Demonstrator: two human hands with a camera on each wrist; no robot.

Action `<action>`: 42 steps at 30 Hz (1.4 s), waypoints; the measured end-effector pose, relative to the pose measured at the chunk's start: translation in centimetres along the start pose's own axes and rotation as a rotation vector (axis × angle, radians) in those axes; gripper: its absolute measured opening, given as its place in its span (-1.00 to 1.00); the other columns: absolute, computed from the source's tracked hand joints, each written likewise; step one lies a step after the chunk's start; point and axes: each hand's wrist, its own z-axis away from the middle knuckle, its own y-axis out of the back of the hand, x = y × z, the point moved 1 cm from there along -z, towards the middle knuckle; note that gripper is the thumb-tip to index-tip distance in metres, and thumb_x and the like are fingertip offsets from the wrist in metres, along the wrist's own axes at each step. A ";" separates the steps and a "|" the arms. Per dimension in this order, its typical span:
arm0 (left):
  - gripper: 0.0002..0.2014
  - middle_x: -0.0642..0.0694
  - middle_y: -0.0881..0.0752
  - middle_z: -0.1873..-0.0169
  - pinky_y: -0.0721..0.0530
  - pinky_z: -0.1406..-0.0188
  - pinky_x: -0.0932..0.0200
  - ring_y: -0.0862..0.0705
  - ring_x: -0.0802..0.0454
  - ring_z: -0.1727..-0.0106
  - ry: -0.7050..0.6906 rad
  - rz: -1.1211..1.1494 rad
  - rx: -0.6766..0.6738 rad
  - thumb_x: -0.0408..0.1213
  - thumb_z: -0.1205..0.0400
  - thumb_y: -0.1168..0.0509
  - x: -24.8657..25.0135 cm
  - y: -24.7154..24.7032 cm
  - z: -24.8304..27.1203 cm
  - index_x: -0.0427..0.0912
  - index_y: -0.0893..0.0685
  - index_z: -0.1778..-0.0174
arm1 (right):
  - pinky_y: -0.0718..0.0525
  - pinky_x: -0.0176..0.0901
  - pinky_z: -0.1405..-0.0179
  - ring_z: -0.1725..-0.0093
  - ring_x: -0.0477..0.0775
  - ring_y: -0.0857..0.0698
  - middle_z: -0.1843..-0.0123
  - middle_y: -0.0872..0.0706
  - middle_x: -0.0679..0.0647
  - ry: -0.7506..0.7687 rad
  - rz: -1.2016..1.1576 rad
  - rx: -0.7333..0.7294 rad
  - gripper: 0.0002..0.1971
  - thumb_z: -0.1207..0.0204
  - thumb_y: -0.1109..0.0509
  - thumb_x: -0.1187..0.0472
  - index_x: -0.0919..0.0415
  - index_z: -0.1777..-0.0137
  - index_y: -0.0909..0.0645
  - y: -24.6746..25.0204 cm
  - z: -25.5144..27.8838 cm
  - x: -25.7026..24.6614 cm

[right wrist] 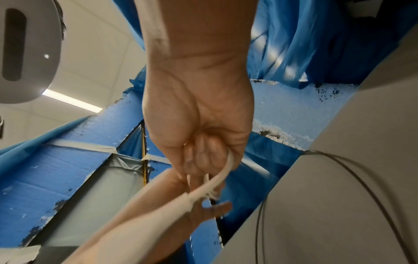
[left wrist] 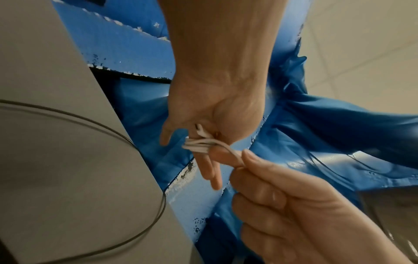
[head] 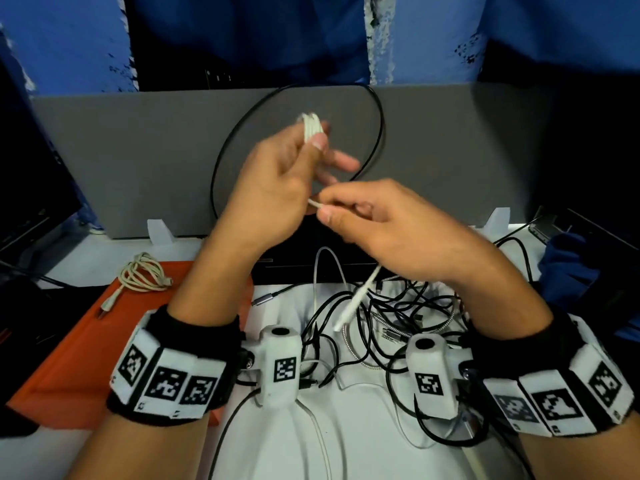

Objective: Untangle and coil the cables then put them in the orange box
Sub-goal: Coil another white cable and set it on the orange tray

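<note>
The orange box [head: 72,344] holds one coiled beige cable [head: 143,273]. The left hand [head: 273,188] grips white cable [head: 310,128] loops; the right hand [head: 388,226] pinches its free end

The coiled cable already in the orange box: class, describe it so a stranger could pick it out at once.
Find the orange box at the table's left. At its far end lies the beige coiled cable, plug trailing nearer. Unlike the loose tangle, it is bundled and alone.

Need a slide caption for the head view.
Left hand holds a white cable coil while right hand feeds its tail; orange box alongside.
</note>
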 end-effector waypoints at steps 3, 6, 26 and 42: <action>-0.68 -0.06 -0.82 0.30 -0.67 0.06 0.03 -0.74 -0.11 0.28 0.019 -0.167 -0.212 -0.16 -0.86 -0.10 0.0 0.5 0.2 -0.19 -0.69 0.06 | -0.68 0.15 0.15 0.24 0.04 -0.72 0.25 -0.78 -0.02 0.022 -0.085 0.194 -0.86 -0.72 -0.39 0.12 0.10 0.05 -0.71 1.4 0.0 0.3; -0.54 -0.11 -0.69 0.48 -0.57 0.09 0.10 -0.56 -0.11 0.40 0.062 -0.046 -0.387 -0.17 -0.89 -0.02 1.0 0.5 0.7 -0.21 -0.67 0.24 | -0.56 0.09 0.29 0.34 0.25 -0.58 0.36 -0.67 0.12 0.064 -0.222 0.385 -0.87 -0.65 -0.49 0.23 0.24 0.06 -0.60 2.1 -0.1 0.7; -0.65 0.12 -0.54 0.49 -0.40 0.08 0.11 -0.52 0.11 0.29 0.087 0.812 -0.142 -0.17 -0.89 0.07 1.7 -0.8 0.2 -0.20 -0.59 -0.05 | -0.31 -0.34 0.52 0.51 -0.21 -0.31 0.37 -0.40 -0.12 -0.105 -0.298 0.356 -0.76 -0.86 -0.08 0.19 0.05 -0.17 -0.60 -0.6 -1.2 1.7; -0.68 -0.06 -0.86 0.16 -0.73 0.06 0.00 -0.73 -0.06 0.17 -0.135 0.533 -0.142 -0.29 -0.88 0.05 3.3 -1.5 1.3 -0.22 -0.62 -0.07 | -0.07 -0.12 0.51 0.47 -0.05 -0.15 0.42 -0.36 -0.04 -0.172 -1.094 0.339 -0.57 -0.85 -0.18 0.04 0.04 0.26 -0.68 -0.6 -0.5 -0.9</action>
